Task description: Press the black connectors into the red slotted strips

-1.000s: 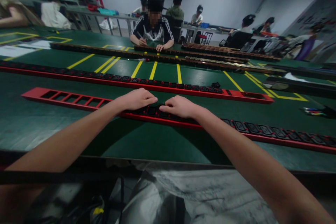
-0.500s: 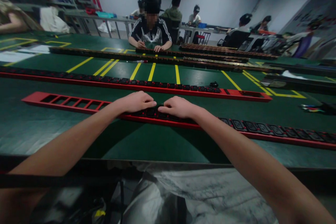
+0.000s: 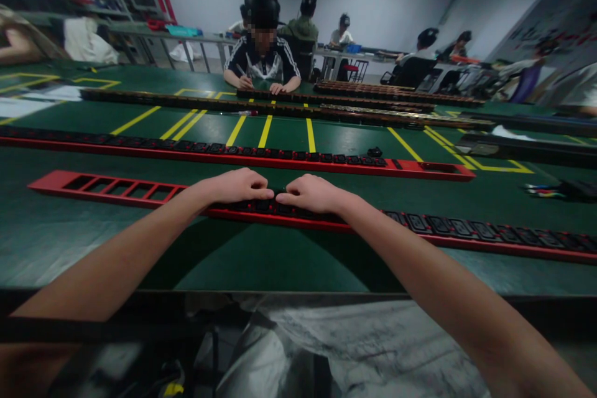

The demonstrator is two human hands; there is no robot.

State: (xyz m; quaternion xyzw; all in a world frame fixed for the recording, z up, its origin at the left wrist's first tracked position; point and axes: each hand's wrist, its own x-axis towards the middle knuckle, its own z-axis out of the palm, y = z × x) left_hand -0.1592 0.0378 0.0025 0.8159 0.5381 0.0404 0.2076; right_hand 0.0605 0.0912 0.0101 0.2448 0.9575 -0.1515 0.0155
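Note:
A long red strip housing (image 3: 116,189) lies across the green table in front of me. Its left part shows empty rectangular openings; its right part is filled with black socket modules (image 3: 466,227). My left hand (image 3: 236,186) and my right hand (image 3: 310,194) rest palm down on the strip at its middle, fingertips almost touching. They press on the black modules (image 3: 268,204) between them. What lies under the fingers is hidden.
A second red strip (image 3: 420,168) filled with black modules lies farther back, with one loose black module (image 3: 374,152) on it. More dark strips (image 3: 373,102) lie beyond the yellow floor-style lines. A person (image 3: 261,56) sits opposite; others work at the back. Coloured pens (image 3: 541,189) lie right.
My two hands have drawn closer together on the strip. The view has tilted slightly, shifting everything down and left.

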